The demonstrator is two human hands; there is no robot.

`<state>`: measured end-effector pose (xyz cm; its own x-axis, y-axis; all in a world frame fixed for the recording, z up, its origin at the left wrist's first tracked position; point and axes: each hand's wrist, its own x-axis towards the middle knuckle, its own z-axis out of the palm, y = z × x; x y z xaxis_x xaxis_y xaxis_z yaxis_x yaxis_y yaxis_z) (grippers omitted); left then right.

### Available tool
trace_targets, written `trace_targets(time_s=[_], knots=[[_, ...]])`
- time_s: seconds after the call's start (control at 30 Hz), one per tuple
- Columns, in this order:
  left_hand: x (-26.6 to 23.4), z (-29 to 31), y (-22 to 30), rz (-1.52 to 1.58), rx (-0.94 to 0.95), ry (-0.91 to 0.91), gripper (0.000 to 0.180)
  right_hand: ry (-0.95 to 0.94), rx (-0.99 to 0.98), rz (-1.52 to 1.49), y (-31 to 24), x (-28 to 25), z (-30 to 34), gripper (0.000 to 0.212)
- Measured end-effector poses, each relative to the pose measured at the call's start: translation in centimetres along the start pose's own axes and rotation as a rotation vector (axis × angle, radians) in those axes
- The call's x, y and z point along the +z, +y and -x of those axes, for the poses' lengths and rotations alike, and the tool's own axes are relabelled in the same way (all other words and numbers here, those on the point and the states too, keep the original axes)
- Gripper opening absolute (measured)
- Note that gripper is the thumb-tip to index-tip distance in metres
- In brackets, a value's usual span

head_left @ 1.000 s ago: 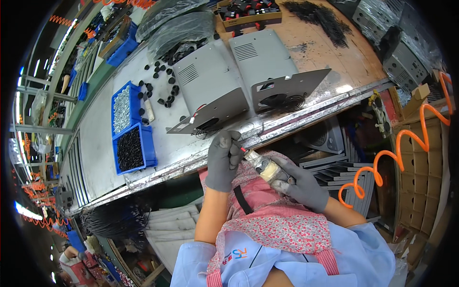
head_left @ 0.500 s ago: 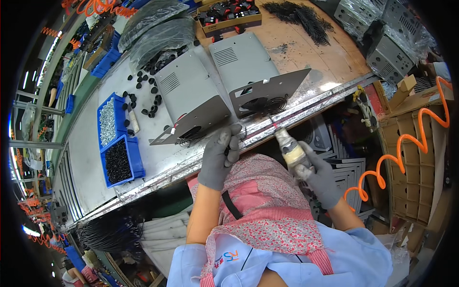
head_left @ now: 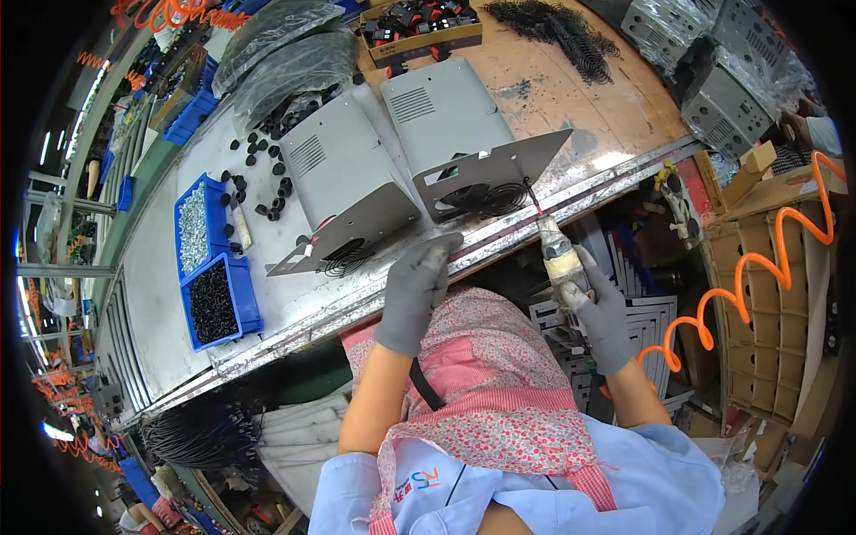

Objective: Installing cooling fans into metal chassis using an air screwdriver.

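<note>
My right hand (head_left: pixel 602 321), in a grey glove, grips a taped, pale power screwdriver (head_left: pixel 562 260) around its body. Its thin bit points up toward the lower right corner of a grey metal housing (head_left: pixel 446 111), beside the black wire fan guard (head_left: pixel 504 200) on that housing's upright panel. I cannot tell whether the bit touches anything. My left hand (head_left: pixel 415 294), also gloved, is just over the table's front edge, its fingers drawn together and pointing toward the panel; whatever they hold is hidden. Left of that housing stands a second grey housing (head_left: pixel 334 147) with a similar fan guard (head_left: pixel 343 259).
Two blue bins, one of silvery screws (head_left: pixel 193 230) and one of black screws (head_left: pixel 212 303), sit at the left. Black caps (head_left: pixel 275 205) lie scattered near them. An orange coiled hose (head_left: pixel 704 325) hangs at right. Behind are a carton of switches (head_left: pixel 423 40) and piled fan guards (head_left: pixel 571 40).
The screwdriver has risen slightly and shifted right, its bit now near the panel's right corner. My left hand's fingers have straightened from a curl. The view has shifted a little.
</note>
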<state>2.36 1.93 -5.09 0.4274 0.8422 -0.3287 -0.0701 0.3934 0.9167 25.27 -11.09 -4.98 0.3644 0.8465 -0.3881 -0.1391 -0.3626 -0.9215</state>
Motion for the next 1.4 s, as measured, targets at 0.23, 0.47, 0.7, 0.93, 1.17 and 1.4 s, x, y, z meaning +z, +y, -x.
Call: trace_targets(time_s=[0.23,0.47,0.7,0.93,1.17,1.4], knots=[[1.6,-2.6,-1.6,-0.422,0.227,0.143,0.032,0.016,-0.074,0.079,0.0,-0.3,0.2,0.058],[1.7,-3.2,-0.5,0.387,-0.165,-0.115,0.041,0.015,-0.034,0.107,-0.1,-0.5,-0.5,0.060],[1.8,-2.2,-0.5,0.390,-0.172,-0.134,0.040,-0.053,-0.156,0.219,-1.4,0.1,0.1,0.061],[0.0,3.6,7.8,0.060,-0.026,-0.174,0.045,-0.102,-0.220,0.248,-1.8,0.7,0.1,0.065],[-1.9,2.4,17.4,-0.476,0.316,-0.025,0.044,-0.161,-0.175,0.126,-2.0,1.6,0.1,0.065],[-3.7,-8.4,18.7,-1.074,0.279,-0.206,0.027,-0.112,-0.102,0.158,-1.5,2.0,0.6,0.065]])
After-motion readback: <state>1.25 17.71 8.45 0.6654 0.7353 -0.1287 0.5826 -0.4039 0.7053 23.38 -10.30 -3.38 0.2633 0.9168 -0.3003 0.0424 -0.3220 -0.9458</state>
